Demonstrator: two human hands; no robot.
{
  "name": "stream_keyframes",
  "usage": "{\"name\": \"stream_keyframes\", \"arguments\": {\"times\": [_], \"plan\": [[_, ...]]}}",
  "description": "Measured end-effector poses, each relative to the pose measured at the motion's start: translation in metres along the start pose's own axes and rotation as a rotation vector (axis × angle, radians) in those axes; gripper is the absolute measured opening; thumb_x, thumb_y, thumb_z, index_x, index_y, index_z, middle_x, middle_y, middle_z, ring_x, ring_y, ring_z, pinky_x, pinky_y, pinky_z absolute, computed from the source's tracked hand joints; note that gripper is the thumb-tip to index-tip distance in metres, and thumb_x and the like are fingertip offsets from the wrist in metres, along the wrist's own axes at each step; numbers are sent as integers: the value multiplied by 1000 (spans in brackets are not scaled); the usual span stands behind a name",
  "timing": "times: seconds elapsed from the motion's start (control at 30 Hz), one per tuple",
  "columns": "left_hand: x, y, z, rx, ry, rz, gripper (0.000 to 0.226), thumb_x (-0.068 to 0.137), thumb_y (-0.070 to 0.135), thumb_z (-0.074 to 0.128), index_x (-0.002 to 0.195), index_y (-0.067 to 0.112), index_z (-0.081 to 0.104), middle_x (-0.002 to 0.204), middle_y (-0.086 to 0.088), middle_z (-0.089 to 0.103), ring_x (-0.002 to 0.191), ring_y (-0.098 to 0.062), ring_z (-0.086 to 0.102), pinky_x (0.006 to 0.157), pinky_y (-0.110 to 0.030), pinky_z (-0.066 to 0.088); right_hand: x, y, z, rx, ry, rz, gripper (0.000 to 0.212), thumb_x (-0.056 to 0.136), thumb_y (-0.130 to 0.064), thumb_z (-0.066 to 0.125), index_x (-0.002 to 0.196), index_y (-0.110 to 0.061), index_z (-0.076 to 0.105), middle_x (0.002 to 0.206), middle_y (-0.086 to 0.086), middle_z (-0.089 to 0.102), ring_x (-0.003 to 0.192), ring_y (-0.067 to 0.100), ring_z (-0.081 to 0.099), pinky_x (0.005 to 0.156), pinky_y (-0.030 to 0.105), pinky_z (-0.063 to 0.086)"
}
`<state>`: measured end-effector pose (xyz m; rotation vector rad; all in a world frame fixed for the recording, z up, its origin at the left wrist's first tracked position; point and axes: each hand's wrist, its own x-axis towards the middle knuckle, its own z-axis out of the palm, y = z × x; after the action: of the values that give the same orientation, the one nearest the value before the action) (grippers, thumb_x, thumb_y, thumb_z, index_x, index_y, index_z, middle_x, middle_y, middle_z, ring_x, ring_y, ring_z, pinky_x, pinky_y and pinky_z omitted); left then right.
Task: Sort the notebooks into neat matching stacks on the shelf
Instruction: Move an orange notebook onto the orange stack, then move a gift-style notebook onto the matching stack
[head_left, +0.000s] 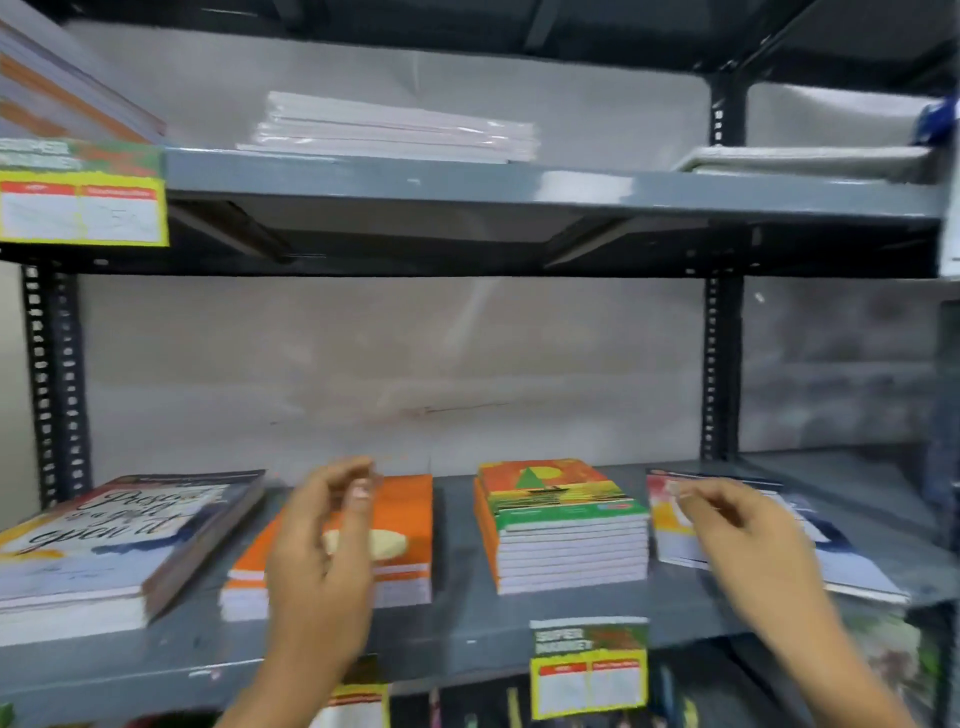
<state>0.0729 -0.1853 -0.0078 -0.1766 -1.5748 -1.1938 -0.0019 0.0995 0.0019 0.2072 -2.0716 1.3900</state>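
Notebooks in stacks; both hands loosely open, empty, above them.

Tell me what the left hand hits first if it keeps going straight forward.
Probably the orange notebook stack; the left hand hovers in front of it, fingers aimed there. Depth is unclear.

Four stacks crowd the grey shelf: a large lettered stack at far left, an orange stack, a taller green-and-orange stack, and a flat pile at right. Bare lanes run between the two middle stacks and along the near edge. Open air rises above them to the upper shelf; black uprights flank the far corners.
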Motion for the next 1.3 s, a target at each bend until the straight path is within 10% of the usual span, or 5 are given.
{"name": "stream_keyframes", "arguments": {"times": [0.17,0.37,0.77,1.1,1.3], "plan": [[-51,56,154,-421,-479,-454,12,71,26,66,79,29,75,87,-3,75,86,-16,67,85,-29,53,58,88,-80,-290,-7,410,30,81,-26,64,88,2,72,91,22,73,91,33,66,78,38,45],[-66,41,282,146,-851,-746,50,68,36,57,114,16,62,116,-4,68,105,-25,63,94,-33,51,71,117,-113,48,21,613,37,75,-6,71,95,24,61,69,28,59,63,21,46,56,29,34],[-44,43,309,-95,-805,-1117,15,85,-8,47,85,7,51,79,-10,56,66,-20,56,49,-27,48,94,95,-130,242,-49,629,17,86,17,43,92,13,58,67,20,64,58,32,66,43,34,57],[-6,93,175,-341,-622,-821,8,92,5,55,90,8,62,98,-2,66,60,-13,71,71,-33,62,54,-8,-106,514,-79,220,28,92,2,48,113,-8,63,88,14,74,82,35,71,53,34,61],[37,63,18,-137,-374,-715,12,93,0,54,84,1,63,65,-4,66,48,-14,59,42,-22,49,-6,-79,8,763,-392,213,13,89,4,56,98,3,66,81,15,76,59,19,72,53,34,61]]}}
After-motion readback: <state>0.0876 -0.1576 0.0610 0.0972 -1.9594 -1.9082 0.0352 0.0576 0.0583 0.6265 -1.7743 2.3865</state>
